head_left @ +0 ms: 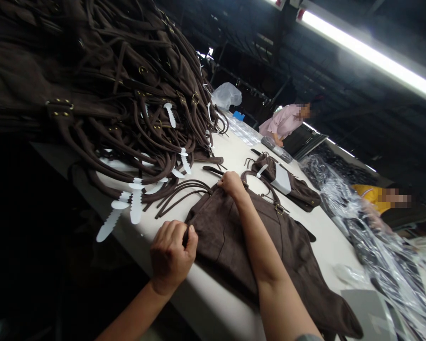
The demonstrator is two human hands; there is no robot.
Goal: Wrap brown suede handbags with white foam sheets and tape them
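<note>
A: Where is the brown bag point(230, 232) lying?

B: It's lying on the white table point(335, 237), spreading from the centre of the frame toward the lower right corner.

A: And what are the fingers doing?

B: The left hand point(173, 253), just below and left of centre, is making a near fist, with thumb and bent forefinger pinching the bag's near corner. The right hand point(232, 183), just above centre, is gripping the upper edge with its fingers folded over. I can't tell exactly what they're covering, though a dark strap end point(211, 169) is sticking out beside them.

A: How do you think it's handling?

B: It's looking matt and sagging into creases, so I'm judging it soft and floppy, fairly light, hardly slippery, not fragile.

A: Where would you be taking hold?

B: I'd be favouring two well-spaced spots along the edge, or the handle by its metal buckle point(279, 209). I'd be avoiding the thin straps point(184, 189) left of centre; they're looking ready to tangle.
</note>
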